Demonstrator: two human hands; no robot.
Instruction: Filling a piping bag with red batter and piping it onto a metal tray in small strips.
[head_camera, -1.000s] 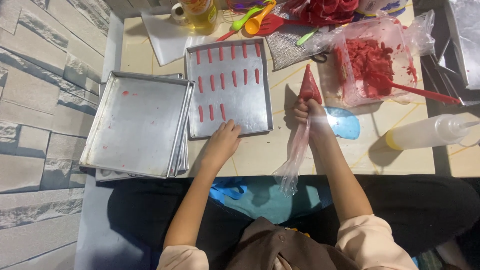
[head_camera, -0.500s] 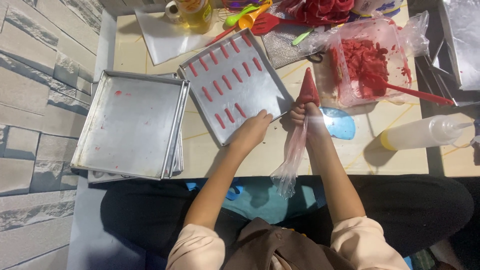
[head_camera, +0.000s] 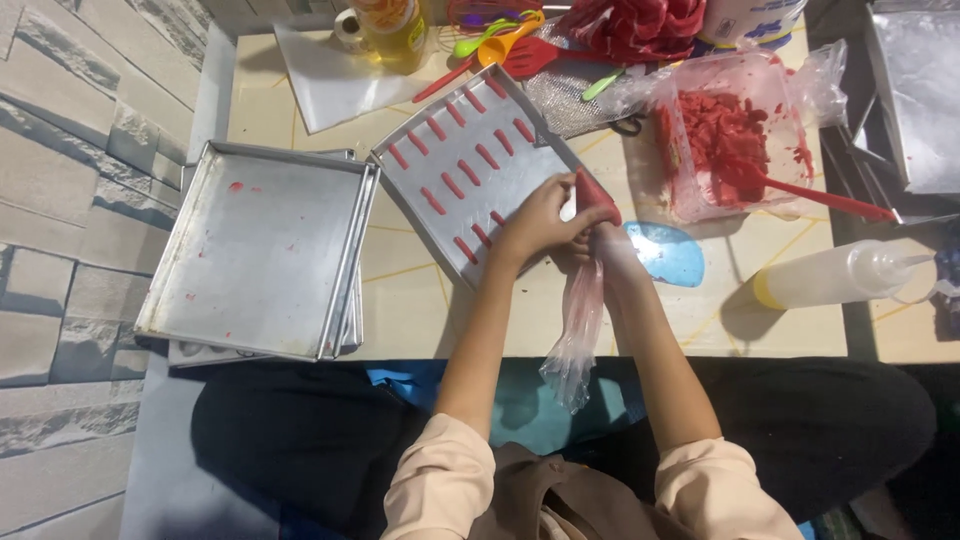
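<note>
Over the near corner of the tilted baking tray (head_camera: 520, 175), both forearms reach forward and meet: the right hand (head_camera: 605, 245) has its grip closed round the piping bag (head_camera: 590, 200), and the left hand (head_camera: 535, 225) is curled against the bag's red tip. Rows of red strips (head_camera: 470, 170) fill the tray, leaving bare metal only at that corner, with bare table (head_camera: 420, 300) just beside it. Behind the grip, the bag's slack clear tail hangs toward the lap.

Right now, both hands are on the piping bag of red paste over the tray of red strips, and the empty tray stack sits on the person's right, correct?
Not quite. The head view shows the empty tray stack on the person's left. Otherwise yes: left hand and right hand meet on the piping bag over the tray of red strips.
</note>
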